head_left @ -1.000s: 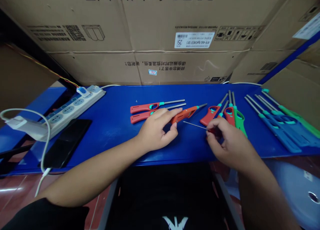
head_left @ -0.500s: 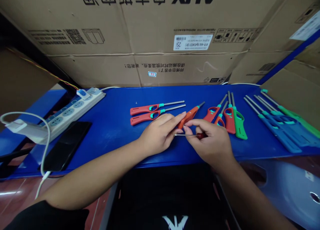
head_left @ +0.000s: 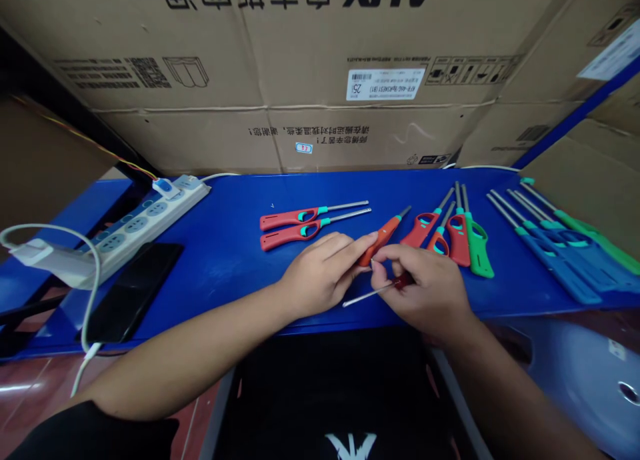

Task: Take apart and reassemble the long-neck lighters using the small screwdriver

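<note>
My left hand (head_left: 323,273) is closed around the handle of an orange-red long-necked lighter (head_left: 383,237), whose metal tube points away to the upper right. My right hand (head_left: 425,283) keeps a screwdriver (head_left: 367,295) in its curled fingers, the dark red handle mostly hidden in the palm and the shaft pointing left. Its thumb and forefinger pinch at the near end of the lighter; what lies between them is too small to make out. Two red lighters (head_left: 290,228) lie side by side beyond my left hand. Several red lighters (head_left: 459,237) and a green lighter (head_left: 480,250) rest beyond my right hand.
Several blue lighters (head_left: 565,253) and a green one (head_left: 605,240) lie at the table's right. At the left are a white power strip (head_left: 145,223) with cables and a black phone (head_left: 133,293). A large cardboard box (head_left: 300,87) stands along the back of the blue table (head_left: 235,213).
The screwdriver's shaft has swung so its tip points lower towards the table's front edge. My right thumb and forefinger have shifted slightly at the lighter's near end.
</note>
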`<state>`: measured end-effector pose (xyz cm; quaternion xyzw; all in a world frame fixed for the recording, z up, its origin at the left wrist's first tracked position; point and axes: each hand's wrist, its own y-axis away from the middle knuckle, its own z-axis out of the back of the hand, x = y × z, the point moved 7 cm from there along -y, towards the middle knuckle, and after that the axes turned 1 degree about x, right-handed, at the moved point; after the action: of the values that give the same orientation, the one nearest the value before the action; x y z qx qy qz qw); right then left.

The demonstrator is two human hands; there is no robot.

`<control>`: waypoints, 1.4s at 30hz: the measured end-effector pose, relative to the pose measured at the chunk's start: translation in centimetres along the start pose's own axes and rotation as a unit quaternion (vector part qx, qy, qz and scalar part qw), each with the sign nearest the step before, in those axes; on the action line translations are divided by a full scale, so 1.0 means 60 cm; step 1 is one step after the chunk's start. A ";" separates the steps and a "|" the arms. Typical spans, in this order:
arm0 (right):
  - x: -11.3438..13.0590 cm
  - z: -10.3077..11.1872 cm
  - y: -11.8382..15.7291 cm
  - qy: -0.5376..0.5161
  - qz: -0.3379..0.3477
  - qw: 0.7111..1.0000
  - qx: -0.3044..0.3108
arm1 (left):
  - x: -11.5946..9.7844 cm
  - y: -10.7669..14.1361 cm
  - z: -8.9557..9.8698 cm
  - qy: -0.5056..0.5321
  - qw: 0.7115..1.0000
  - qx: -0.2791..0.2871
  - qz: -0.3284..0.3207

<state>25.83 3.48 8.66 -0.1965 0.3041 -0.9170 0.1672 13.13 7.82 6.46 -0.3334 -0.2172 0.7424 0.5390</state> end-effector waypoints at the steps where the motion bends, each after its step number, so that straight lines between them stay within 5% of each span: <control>1: 0.007 0.004 -0.002 0.033 0.057 0.998 0.004 | -0.002 0.000 0.000 0.003 1.000 0.001 -0.001; 4: 0.021 0.014 -0.004 0.112 0.199 0.973 0.016 | -0.006 -0.002 0.001 0.010 1.000 0.010 0.003; 6: 0.019 0.016 -0.005 0.124 0.221 0.967 0.028 | -0.006 -0.003 0.002 0.009 1.000 0.013 0.011; 11: -0.013 0.005 -0.001 -0.003 0.032 0.999 0.040 | 0.001 -0.004 0.006 0.000 0.999 0.010 0.034; 15: -0.025 -0.020 0.012 -0.047 -0.103 0.993 0.044 | 0.005 -0.003 0.006 0.000 0.999 -0.001 0.038; 25: -0.008 -0.017 -0.015 0.031 -0.062 0.993 0.091 | 0.031 -0.007 0.019 0.012 0.996 0.001 0.090; 29: -0.019 -0.011 -0.080 -0.014 -0.034 0.993 0.109 | 0.071 -0.006 0.018 -0.009 0.976 0.096 0.196; 32: -0.032 -0.068 -0.164 -0.050 -0.018 0.985 0.161 | 0.093 0.010 0.004 -0.028 0.940 0.200 0.274; 35: -0.032 -0.186 -0.234 -0.057 0.007 0.954 0.295 | 0.100 0.031 -0.013 -0.033 0.905 0.287 0.314; 39: -0.019 -0.324 -0.286 -0.050 0.006 0.925 0.377 | 0.103 0.047 -0.018 -0.041 0.891 0.325 0.314; 42: -0.007 -0.387 -0.297 -0.042 -0.001 0.909 0.415 | 0.106 0.052 -0.011 -0.059 0.886 0.338 0.311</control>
<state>12.14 28.62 2.53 -0.1481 -0.1118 -0.9515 0.2455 10.31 12.77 2.24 -0.1375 0.1304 0.9185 0.3471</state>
